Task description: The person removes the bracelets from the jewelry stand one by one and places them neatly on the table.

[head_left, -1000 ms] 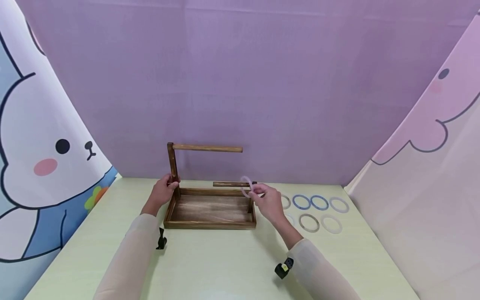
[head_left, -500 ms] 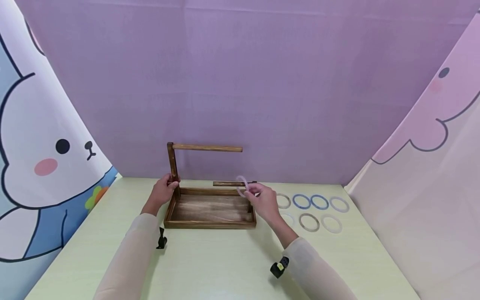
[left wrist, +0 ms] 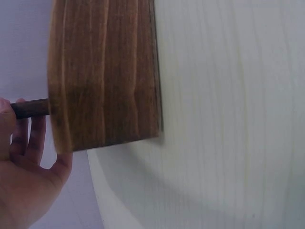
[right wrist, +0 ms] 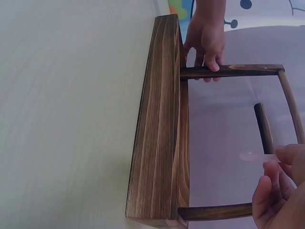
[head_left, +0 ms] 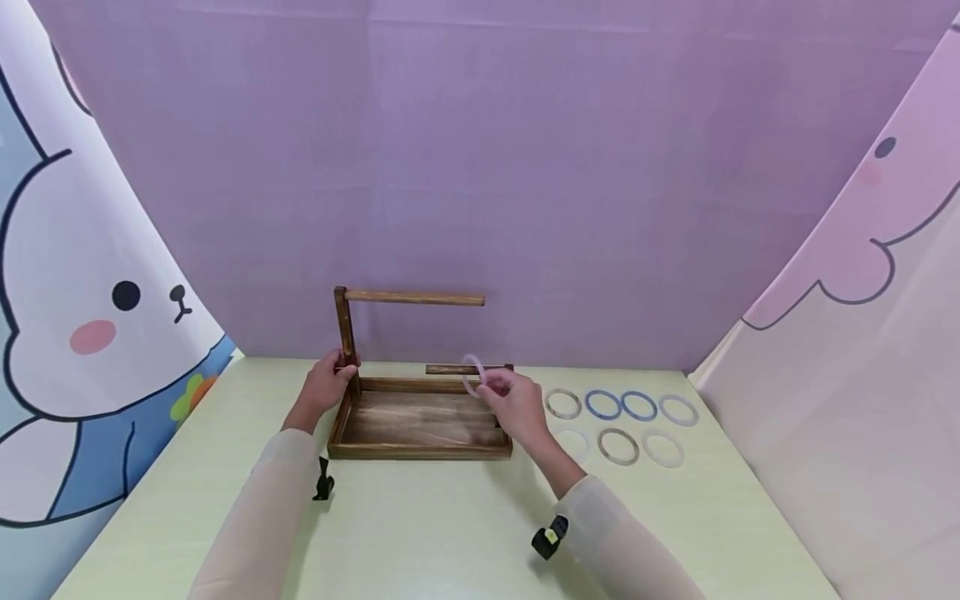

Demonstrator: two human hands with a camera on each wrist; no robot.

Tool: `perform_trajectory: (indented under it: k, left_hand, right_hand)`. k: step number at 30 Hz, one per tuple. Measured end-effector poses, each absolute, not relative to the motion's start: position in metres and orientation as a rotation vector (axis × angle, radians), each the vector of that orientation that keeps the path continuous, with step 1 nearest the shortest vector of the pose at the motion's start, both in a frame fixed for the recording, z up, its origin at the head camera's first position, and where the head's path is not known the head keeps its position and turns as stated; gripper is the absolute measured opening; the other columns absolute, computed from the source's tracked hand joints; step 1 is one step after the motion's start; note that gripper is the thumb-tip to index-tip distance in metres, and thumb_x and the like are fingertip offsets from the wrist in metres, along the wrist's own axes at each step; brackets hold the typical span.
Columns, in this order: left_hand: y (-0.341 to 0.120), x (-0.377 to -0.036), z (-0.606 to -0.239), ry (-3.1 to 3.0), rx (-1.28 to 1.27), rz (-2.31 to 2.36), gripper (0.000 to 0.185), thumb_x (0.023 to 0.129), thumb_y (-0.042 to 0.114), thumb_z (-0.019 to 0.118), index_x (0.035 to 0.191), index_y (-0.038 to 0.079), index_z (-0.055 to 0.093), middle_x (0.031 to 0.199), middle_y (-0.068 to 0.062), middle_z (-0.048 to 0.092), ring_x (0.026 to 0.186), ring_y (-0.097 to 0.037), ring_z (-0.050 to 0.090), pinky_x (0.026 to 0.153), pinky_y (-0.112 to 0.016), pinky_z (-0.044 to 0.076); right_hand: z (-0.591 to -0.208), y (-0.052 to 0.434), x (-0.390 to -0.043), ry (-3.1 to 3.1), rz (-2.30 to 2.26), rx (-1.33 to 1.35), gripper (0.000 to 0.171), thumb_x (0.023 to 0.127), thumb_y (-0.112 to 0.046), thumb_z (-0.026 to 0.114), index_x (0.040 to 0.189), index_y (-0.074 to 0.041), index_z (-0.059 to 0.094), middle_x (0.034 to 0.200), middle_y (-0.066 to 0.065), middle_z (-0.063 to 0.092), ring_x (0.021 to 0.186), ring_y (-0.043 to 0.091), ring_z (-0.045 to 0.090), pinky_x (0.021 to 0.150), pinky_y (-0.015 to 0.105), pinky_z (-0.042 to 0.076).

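Note:
A dark wooden rack combines a shallow tray (head_left: 420,452) with two posts and two horizontal rods. My left hand (head_left: 324,385) holds the taller left post (head_left: 346,325) low down, its thumb on the front side. The upper rod (head_left: 416,297) runs right from that post's top. Between thumb and fingers, my right hand (head_left: 517,407) pinches a pale pink bangle (head_left: 466,385), which stands on edge near the shorter lower rod (head_left: 446,369). In the right wrist view, the bangle (right wrist: 255,156) appears edge-on beside the rod; whether it encircles the rod I cannot tell. My right hand partly covers the shorter post.
Right of the rack, several bangles lie flat in two rows: blue ones (head_left: 603,404), brownish ones (head_left: 618,447) and pale ones (head_left: 663,448). A purple cloth backdrop (head_left: 525,208) rises behind the light table (head_left: 420,533). Printed cloth panels flank both sides.
My right hand has moved a little to the left with the pink bangle, along the lower rod towards its left end. The left hand and the rack have stayed in place.

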State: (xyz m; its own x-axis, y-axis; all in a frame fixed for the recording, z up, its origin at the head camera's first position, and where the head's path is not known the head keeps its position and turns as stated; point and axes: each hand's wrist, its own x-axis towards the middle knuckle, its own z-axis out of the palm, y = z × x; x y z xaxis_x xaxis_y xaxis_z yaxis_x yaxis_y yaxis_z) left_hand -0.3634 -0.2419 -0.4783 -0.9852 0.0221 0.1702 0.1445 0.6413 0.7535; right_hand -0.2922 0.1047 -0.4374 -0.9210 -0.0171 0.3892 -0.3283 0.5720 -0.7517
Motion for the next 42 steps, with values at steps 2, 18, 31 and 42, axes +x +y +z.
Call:
perform_trajectory:
  k: [2,18,31,42]
  left_hand:
    - [-0.242,-0.364,-0.479,-2.718,-0.138,-1.261,0.027,0.109,0.019,0.048,0.125,-0.001,0.055,0.128,-0.03,0.063,0.117,-0.045,0.058,0.098,-0.058,0.046]
    - [-0.241,-0.365,-0.481,-2.714,-0.135,-1.281,0.028,0.109,0.019,0.047,0.127,-0.002,0.055,0.131,-0.031,0.061,0.121,-0.046,0.057,0.101,-0.059,0.046]
    - [-0.239,-0.365,-0.482,-2.694,-0.129,-1.299,0.029,0.109,0.019,0.047,0.126,-0.003,0.056,0.131,-0.031,0.061,0.121,-0.046,0.057,0.101,-0.059,0.046]
    - [-0.24,-0.366,-0.481,-2.702,-0.128,-1.312,0.03,0.11,0.019,0.046,0.13,-0.002,0.055,0.134,-0.031,0.06,0.123,-0.046,0.056,0.104,-0.059,0.045]
  right_hand:
    - [-0.438,0.103,-0.292,-2.461,1.278,0.288,0.013,0.087,-0.015,0.081,0.099,-0.012,0.078,0.085,0.003,0.078,0.068,0.005,0.062,0.059,0.02,0.048]
    - [-0.441,0.087,-0.292,-2.412,1.332,0.336,0.014,0.086,-0.011,0.081,0.099,-0.007,0.079,0.085,0.005,0.079,0.074,0.013,0.071,0.067,0.021,0.055]
    - [-0.442,0.067,-0.293,-2.442,1.343,0.356,0.016,0.087,-0.012,0.081,0.102,-0.007,0.078,0.089,0.005,0.079,0.073,0.011,0.07,0.063,0.02,0.055]
    - [-0.437,0.055,-0.293,-2.438,1.355,0.369,0.014,0.088,-0.015,0.081,0.101,-0.011,0.079,0.089,0.005,0.079,0.073,0.01,0.07,0.06,0.019,0.054]
